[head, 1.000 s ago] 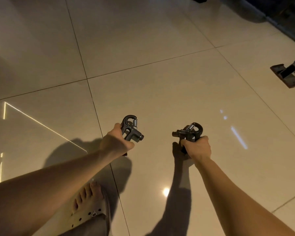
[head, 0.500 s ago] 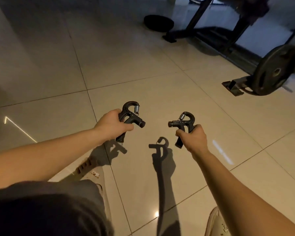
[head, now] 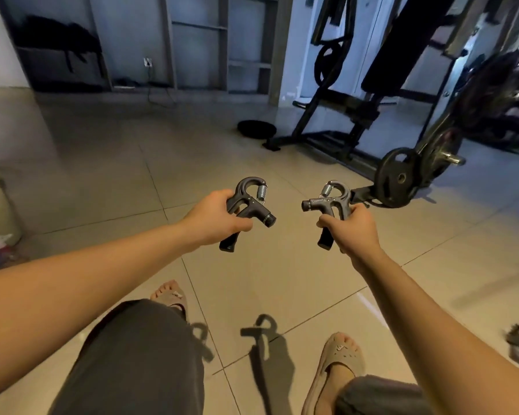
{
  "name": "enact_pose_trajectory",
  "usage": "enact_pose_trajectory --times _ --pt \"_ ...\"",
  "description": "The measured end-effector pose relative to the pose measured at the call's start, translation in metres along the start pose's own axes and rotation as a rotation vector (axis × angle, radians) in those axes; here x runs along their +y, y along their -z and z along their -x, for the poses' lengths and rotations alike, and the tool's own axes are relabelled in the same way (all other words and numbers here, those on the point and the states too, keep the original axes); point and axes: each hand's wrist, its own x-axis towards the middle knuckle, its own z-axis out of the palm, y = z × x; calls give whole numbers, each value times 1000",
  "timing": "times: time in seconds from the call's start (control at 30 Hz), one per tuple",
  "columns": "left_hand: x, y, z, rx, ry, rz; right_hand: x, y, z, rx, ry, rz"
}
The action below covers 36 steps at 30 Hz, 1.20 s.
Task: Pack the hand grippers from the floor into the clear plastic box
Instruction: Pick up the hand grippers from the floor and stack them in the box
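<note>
The left hand (head: 219, 218) is curled tight around the handles of a dark hand gripper (head: 246, 202), held up in the air over the tiled floor (head: 282, 280). Its hooked top and coil spring stick out at 1 o'clock from the hand, its knob points toward 3 o'clock, and one handle end pokes out below at 6 o'clock. The right hand (head: 351, 229) grips a second hand gripper (head: 333, 202) the same way, mirrored: the hook and spring rise at 11 o'clock from the hand, and the knob points toward 9 o'clock. The two knobs face each other and are near but apart. That makes two hand grippers, one in each hand, each with one metal spring. Their two shadows (head: 261, 333) fall on the floor at 6 o'clock, between two feet in two tan sandals (head: 339, 357). One round weight plate (head: 399, 181) sits on a bar at 2 o'clock, and one dark disc (head: 256, 128) lies on the floor at 12 o'clock. Small marks run along the second hand gripper's arm, too small to read.
</note>
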Motion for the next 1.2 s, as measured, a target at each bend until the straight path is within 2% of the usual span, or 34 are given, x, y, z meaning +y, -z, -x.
enact_pose_trajectory --times 0.2,0.33,0.7,1.03,1.2 --pt "89 5 112 -7 -86 -11 -40 99 109 -44 105 -44" --pt "129 -4 183 -68 -118 -3 -47 158 188 -55 122 -54" --pt "167 -84 347 -297 -146 53 15 275 410 28 -109 -100" --pt "213 -172 446 -587 -270 -12 54 410 555 163 -274 163" --pt "250 -219 512 -714 -332 -15 84 450 625 215 -354 159"
